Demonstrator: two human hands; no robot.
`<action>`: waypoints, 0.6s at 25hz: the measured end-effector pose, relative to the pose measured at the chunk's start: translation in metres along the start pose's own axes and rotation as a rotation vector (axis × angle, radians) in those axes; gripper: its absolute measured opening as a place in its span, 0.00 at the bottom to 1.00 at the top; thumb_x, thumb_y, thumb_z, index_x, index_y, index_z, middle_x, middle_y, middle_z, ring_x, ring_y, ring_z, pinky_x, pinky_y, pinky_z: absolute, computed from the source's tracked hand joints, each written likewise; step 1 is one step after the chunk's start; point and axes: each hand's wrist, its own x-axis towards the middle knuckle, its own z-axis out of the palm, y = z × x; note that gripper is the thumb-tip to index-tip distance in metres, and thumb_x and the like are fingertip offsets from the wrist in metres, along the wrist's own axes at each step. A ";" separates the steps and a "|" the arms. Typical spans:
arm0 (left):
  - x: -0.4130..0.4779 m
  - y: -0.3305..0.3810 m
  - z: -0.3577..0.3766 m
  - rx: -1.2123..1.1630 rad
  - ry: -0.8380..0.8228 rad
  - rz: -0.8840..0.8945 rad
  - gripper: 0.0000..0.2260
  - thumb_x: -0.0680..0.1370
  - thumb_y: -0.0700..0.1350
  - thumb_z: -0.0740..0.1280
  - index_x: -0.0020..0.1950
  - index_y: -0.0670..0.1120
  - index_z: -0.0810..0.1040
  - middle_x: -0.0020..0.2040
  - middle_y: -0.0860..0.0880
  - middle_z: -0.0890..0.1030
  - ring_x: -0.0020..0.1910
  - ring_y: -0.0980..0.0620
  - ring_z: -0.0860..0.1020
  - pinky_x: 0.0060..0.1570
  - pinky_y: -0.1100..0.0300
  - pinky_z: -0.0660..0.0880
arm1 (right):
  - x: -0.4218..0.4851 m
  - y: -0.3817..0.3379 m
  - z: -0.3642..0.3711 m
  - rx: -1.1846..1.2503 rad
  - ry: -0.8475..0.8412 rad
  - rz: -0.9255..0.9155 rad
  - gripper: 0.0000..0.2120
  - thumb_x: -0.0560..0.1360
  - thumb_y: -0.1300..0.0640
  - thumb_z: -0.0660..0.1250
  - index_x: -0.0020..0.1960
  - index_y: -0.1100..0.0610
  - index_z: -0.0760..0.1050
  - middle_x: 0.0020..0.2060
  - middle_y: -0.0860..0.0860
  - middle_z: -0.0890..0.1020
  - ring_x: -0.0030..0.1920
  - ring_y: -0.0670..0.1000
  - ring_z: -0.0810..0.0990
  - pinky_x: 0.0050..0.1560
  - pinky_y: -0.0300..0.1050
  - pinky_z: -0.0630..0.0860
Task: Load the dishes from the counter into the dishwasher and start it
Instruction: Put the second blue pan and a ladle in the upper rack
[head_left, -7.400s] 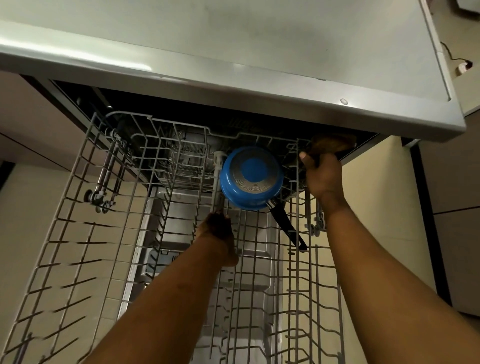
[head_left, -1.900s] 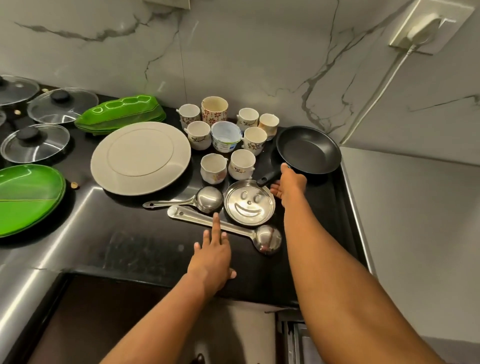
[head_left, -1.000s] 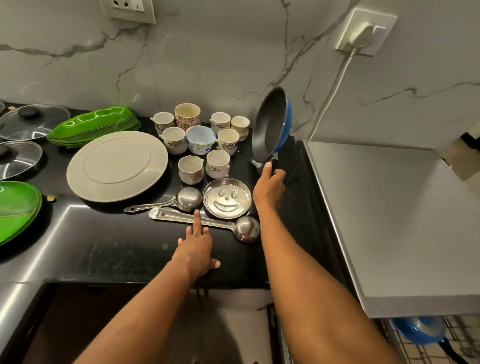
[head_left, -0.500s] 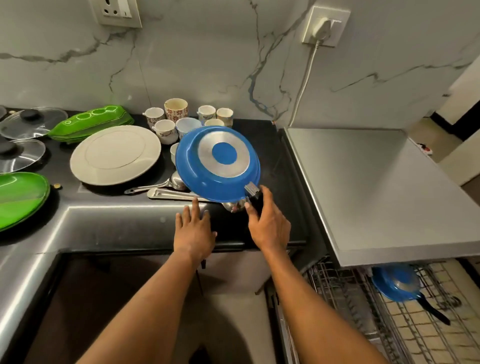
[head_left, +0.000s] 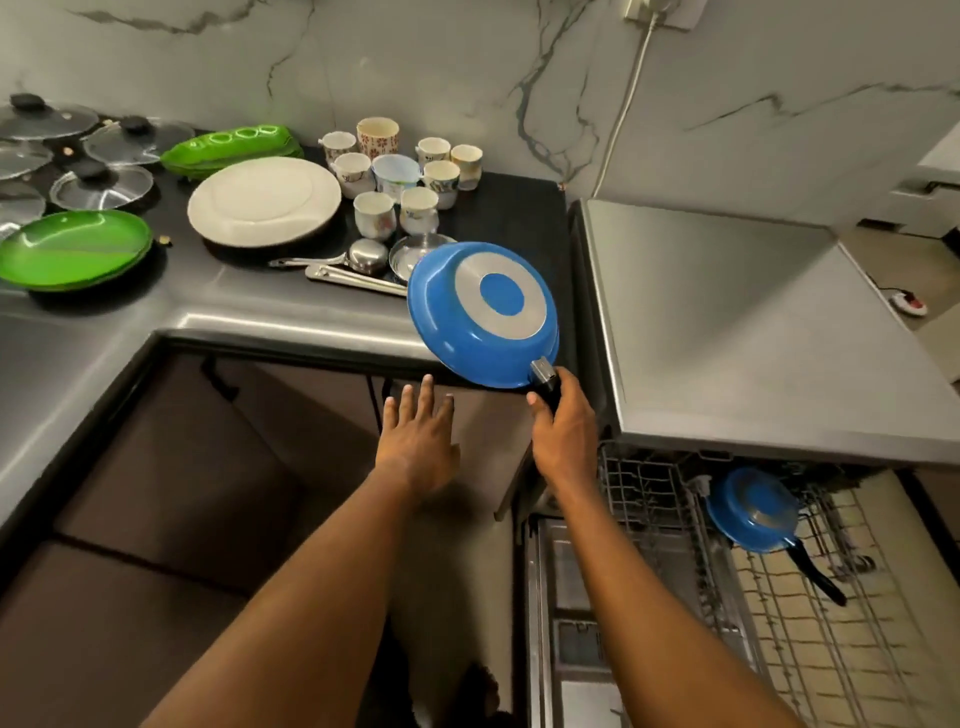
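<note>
My right hand (head_left: 563, 423) grips the black handle of a blue frying pan (head_left: 480, 314), held in the air with its underside facing me, just past the counter's front edge. My left hand (head_left: 418, 434) hovers open with spread fingers in front of the counter edge, holding nothing. At the lower right the dishwasher rack (head_left: 810, 613) is pulled out, and a smaller blue pan (head_left: 750, 512) stands in it with its black handle pointing down-right. On the black counter (head_left: 509, 208) stand several cups (head_left: 418, 179), a white plate (head_left: 262, 200), ladles (head_left: 353, 270) and a small steel dish (head_left: 415, 249).
Green plates (head_left: 72, 249) and a green tray (head_left: 234, 145) lie at the left, with glass lids (head_left: 101, 184) behind them. A grey steel top (head_left: 727, 322) covers the dishwasher at the right. A power cord (head_left: 621, 119) runs down the marble wall. Brown cabinet fronts (head_left: 171, 493) lie below the counter.
My right hand has carried the blue pan rightward and toward me, off the counter toward the dishwasher. My left hand has come off the counter edge and now hangs in front of it.
</note>
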 end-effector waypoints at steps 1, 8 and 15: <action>-0.012 0.007 0.008 -0.004 -0.018 -0.012 0.33 0.82 0.53 0.58 0.81 0.49 0.45 0.80 0.43 0.37 0.79 0.40 0.39 0.75 0.43 0.39 | -0.010 0.006 -0.007 -0.001 -0.005 0.021 0.19 0.77 0.56 0.67 0.66 0.56 0.71 0.59 0.53 0.79 0.60 0.54 0.76 0.58 0.50 0.73; -0.081 0.026 0.041 -0.039 -0.046 -0.043 0.33 0.82 0.55 0.58 0.81 0.52 0.43 0.80 0.43 0.38 0.79 0.40 0.39 0.76 0.41 0.40 | -0.080 0.027 -0.035 -0.209 -0.090 0.081 0.19 0.77 0.50 0.67 0.66 0.52 0.70 0.52 0.57 0.79 0.55 0.58 0.76 0.54 0.56 0.75; -0.169 0.038 0.088 -0.034 -0.120 -0.014 0.34 0.82 0.53 0.58 0.81 0.52 0.42 0.80 0.44 0.37 0.79 0.39 0.39 0.75 0.41 0.41 | -0.181 0.047 -0.072 -0.307 -0.203 0.182 0.18 0.77 0.54 0.67 0.65 0.54 0.69 0.55 0.57 0.80 0.54 0.60 0.78 0.51 0.52 0.75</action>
